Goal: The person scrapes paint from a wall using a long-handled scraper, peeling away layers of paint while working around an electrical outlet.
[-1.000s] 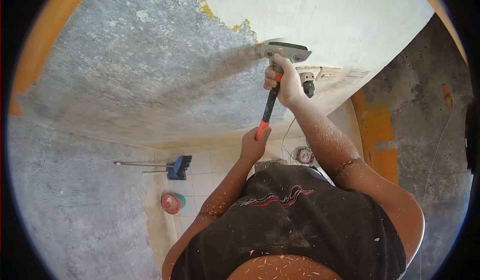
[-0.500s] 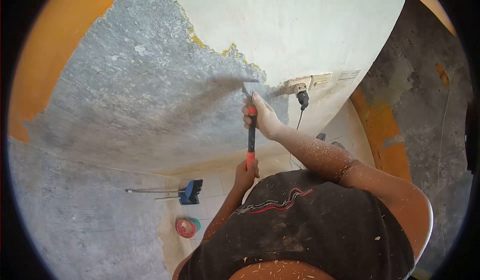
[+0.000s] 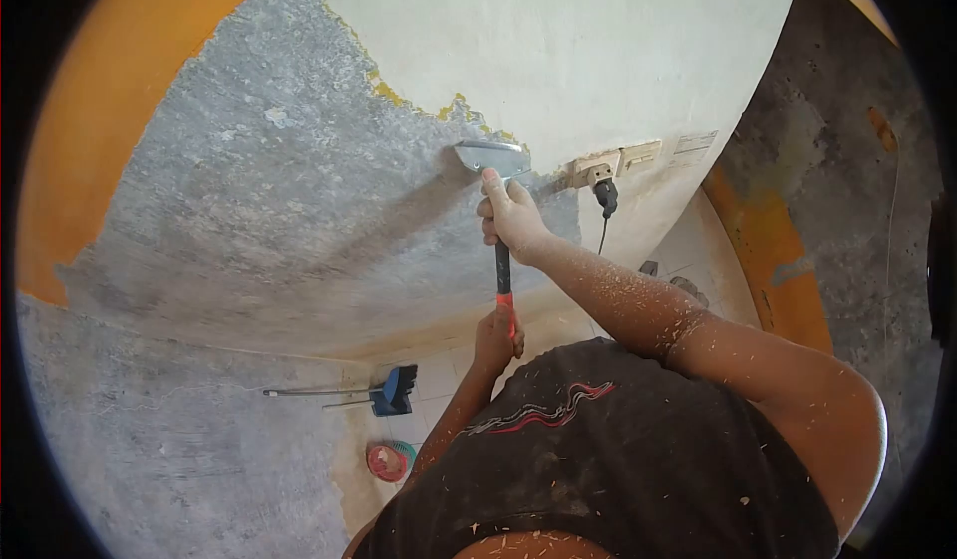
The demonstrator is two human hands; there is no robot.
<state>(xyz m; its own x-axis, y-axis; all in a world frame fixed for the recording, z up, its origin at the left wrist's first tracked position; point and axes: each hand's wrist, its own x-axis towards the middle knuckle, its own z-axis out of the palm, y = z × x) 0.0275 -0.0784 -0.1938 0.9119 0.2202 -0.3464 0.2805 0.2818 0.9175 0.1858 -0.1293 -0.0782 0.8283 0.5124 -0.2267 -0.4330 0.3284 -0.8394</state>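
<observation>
You've got the scraper (image 3: 495,158) up at the wall, both hands wrapped around its handle. Your right hand (image 3: 510,218) is the nearer one to the blade, clamped high with the thumb laid up towards the head; your left hand (image 3: 491,342) grips low, around the red end, close to your shirt (image 3: 598,449).

Here's the line that matters: the handle runs nearly straight away from your body, and the blade sits crosswise at its far end, just below the ragged, yellow-fringed paint edge (image 3: 385,89). Whether the steel actually touches the wall, you can't tell from here. Bare grey surface (image 3: 249,170) spreads to your left, white paint (image 3: 598,50) ahead and right.

Watch your right side! The socket (image 3: 599,173) sits near the blade, its black plug (image 3: 604,196) jutting out. Low on your left, blue sweeping tools (image 3: 400,384) and a red bucket (image 3: 386,462) stand well apart.
</observation>
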